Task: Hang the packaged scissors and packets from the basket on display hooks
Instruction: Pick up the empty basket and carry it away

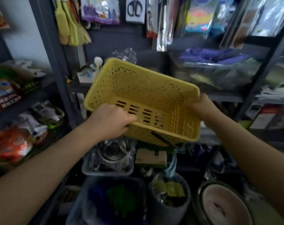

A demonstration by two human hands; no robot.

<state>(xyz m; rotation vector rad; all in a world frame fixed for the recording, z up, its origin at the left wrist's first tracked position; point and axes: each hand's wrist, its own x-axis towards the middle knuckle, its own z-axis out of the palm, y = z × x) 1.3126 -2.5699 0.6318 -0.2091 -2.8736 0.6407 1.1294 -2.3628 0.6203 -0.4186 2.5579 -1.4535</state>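
Yellow basket point(147, 88) held tilted in mid-air before the shelves, looks empty | left hand point(110, 120) grips its near rim, right hand point(201, 108) grips its right corner | likely light, stiff perforated plastic, best held by the rims | packaged scissors point(135, 8) hang above both hands, among packets point(100, 10)

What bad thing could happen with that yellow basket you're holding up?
The yellow basket is tilted and held only at its rim by the left hand and right hand. If either grip slips, it might drop onto the glassware in the grey tray below. Swinging it higher could also bump the hanging packaged scissors or the yellow spatulas off their hooks. The basket looks empty, so nothing seems likely to spill.
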